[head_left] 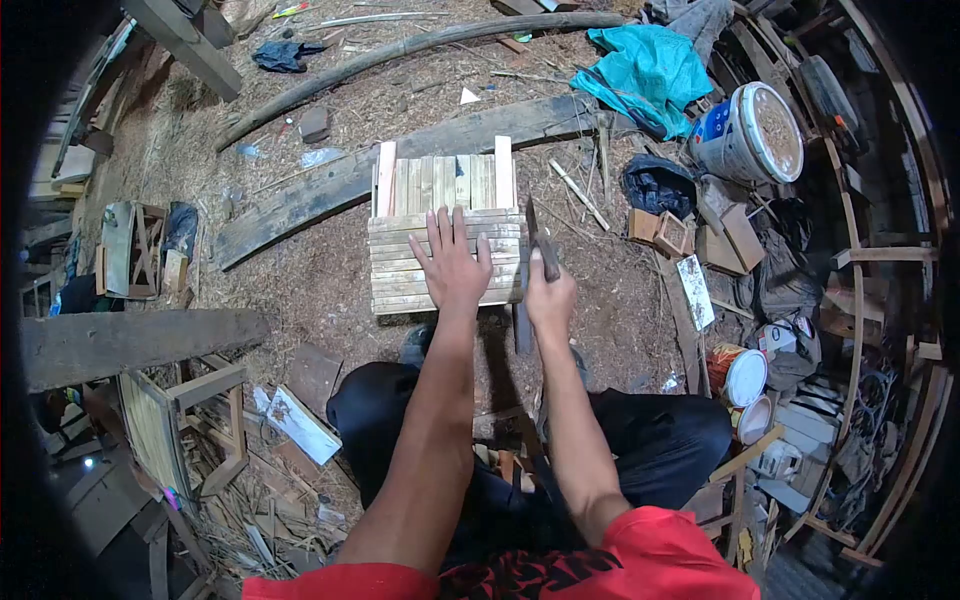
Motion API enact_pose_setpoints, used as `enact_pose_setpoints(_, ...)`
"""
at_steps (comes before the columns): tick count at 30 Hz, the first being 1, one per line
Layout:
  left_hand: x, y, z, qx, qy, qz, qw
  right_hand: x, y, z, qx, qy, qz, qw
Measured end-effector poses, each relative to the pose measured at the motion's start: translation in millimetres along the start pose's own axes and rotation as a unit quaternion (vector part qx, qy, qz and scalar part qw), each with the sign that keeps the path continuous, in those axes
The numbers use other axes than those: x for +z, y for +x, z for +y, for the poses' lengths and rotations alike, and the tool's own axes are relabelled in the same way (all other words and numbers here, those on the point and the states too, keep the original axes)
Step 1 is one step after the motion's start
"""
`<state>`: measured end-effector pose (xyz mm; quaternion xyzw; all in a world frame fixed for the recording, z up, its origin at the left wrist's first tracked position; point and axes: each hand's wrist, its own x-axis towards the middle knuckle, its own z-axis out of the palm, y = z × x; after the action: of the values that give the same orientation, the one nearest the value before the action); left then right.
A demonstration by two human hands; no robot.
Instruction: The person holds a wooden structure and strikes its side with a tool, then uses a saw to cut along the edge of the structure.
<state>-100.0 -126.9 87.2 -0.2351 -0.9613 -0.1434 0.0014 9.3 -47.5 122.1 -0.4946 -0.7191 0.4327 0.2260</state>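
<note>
Workshop floor (625, 310), strewn with shavings and offcuts; beyond the work, one long plank (330, 188) and one curved pole (420, 45); to the right, one teal sheet (655, 75) and one white bucket (722, 148). Principal item: slatted wooden piece (395, 265), just ahead of the knees, crosswise slats nearest the person, lengthwise slats and two pale upright strips (503, 165) at the far side. Left hand (458, 268): fingers released and spread, flat on the crosswise slats. Right hand (552, 298): fingers clenched around the handle of a dark-bladed cutting tool (531, 222), beside the slats' right ends; contact cannot be told. Step in hand, as judged: trimming those ends. Next move calls for firm left-hand pressure and a blade aligned with the edge.
</note>
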Motion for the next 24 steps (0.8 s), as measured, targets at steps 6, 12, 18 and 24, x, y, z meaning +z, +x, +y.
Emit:
enact_pose_setpoints(6,5.4,0.6,-2.0,0.009,-0.017,0.032,0.999,-45.1,-103.5,-8.6,-0.001,0.059,0.046,0.997)
enact_pose_setpoints(12,0.5,0.3,-0.6,0.001,0.003,-0.003,1.0,-40.7,-71.6,-16.1,0.001,0.115,0.009,0.993)
enact_pose_setpoints(18,5.4,0.7,-1.5,0.002,0.0,0.014,1.0,-30.8,-80.5,-37.1,-0.021,0.112,0.003,0.994)
enact_pose_setpoints(24,0.7,0.1,-0.1,0.004,-0.003,0.008,1.0,-14.5,-46.8,-45.3,-0.034,0.096,0.005,0.995)
